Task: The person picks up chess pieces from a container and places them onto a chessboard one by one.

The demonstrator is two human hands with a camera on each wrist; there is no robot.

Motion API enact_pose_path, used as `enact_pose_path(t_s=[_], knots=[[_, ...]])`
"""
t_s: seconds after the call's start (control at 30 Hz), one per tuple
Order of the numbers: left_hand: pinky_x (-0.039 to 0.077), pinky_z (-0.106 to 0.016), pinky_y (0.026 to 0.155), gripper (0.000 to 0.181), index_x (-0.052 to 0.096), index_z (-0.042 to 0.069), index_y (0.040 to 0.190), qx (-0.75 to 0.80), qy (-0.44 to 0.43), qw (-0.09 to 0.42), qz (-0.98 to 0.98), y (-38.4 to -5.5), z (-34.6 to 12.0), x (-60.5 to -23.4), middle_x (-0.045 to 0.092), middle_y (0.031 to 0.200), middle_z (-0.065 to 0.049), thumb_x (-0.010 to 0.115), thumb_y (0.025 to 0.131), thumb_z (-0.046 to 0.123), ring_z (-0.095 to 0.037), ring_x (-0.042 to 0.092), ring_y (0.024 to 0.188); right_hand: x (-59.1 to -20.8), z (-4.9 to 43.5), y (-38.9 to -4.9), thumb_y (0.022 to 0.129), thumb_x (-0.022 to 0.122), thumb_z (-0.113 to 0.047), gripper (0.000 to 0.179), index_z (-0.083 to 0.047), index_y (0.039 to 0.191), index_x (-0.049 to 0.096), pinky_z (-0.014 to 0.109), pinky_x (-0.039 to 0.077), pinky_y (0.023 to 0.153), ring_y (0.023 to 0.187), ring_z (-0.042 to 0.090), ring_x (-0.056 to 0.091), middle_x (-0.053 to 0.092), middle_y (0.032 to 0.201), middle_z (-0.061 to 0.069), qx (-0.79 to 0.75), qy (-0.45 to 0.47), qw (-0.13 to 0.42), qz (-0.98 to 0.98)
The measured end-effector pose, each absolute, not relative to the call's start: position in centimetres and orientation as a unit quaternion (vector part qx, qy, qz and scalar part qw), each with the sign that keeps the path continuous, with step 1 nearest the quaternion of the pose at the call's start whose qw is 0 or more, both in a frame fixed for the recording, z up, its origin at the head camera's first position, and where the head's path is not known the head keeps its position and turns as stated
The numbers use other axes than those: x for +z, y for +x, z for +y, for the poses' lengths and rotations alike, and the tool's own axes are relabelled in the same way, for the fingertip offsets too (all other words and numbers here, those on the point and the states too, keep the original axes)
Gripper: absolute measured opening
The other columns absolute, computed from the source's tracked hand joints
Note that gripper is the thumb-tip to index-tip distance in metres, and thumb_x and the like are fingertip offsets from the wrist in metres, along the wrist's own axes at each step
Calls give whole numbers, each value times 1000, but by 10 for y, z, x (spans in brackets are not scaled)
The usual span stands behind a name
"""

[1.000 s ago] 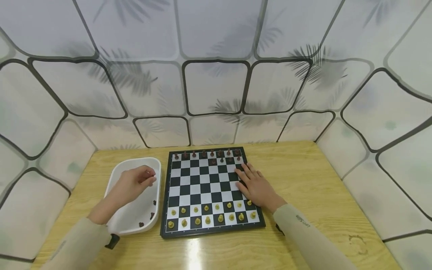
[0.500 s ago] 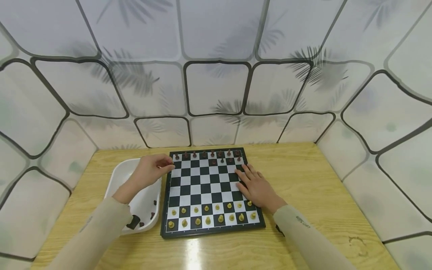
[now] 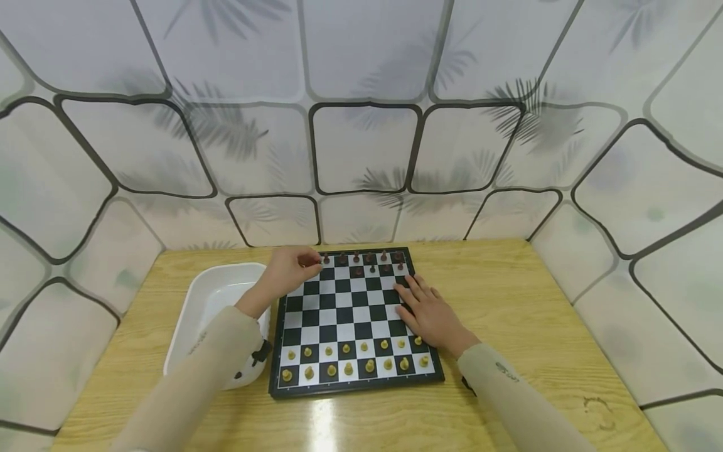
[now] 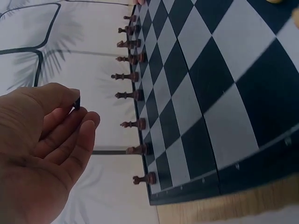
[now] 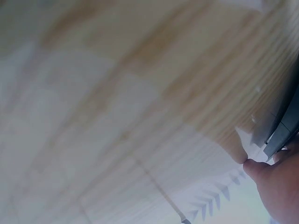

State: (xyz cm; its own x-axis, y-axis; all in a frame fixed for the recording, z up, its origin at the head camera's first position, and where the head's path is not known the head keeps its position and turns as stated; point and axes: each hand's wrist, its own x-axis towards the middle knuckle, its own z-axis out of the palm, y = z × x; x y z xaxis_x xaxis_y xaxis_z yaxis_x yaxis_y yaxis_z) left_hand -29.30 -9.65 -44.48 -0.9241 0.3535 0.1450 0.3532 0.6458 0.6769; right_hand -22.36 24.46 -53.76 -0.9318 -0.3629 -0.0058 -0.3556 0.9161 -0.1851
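Observation:
My left hand (image 3: 285,273) is over the far left part of the chessboard (image 3: 343,301). Thumb and index finger pinch a small dark chess piece (image 4: 77,101), mostly hidden by the fingertips. Along the far edge stands a row of dark red chess pieces (image 4: 133,95), with several more in front of it at the right end. My right hand (image 3: 432,317) rests on the board's right edge with its fingers spread out straight. Two rows of yellow chess pieces (image 3: 348,369) stand on the near side.
A white tray (image 3: 189,301) stands left of the board, partly covered by my left sleeve, with a dark piece (image 3: 238,375) in its near end. Board and tray lie on a wooden table (image 3: 497,282) against a patterned wall (image 3: 361,150).
My left hand has moved right and away from me, from over the tray to over the far left of the board, carrying the dark chess piece. The right hand has stayed put.

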Motion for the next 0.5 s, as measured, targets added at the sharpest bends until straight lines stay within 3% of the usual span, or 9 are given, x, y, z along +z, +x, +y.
enact_pose_path(t_s=[0.5], knots=[[59, -39, 84, 17, 79, 5, 111, 350, 183, 60, 917, -316, -59, -468, 78, 107, -11, 74, 98, 15, -23, 71, 96, -536, 244, -223, 113, 38, -49, 62, -18, 166, 34, 66, 29, 124, 163, 39, 17, 22, 175, 17, -91, -182, 19, 979]])
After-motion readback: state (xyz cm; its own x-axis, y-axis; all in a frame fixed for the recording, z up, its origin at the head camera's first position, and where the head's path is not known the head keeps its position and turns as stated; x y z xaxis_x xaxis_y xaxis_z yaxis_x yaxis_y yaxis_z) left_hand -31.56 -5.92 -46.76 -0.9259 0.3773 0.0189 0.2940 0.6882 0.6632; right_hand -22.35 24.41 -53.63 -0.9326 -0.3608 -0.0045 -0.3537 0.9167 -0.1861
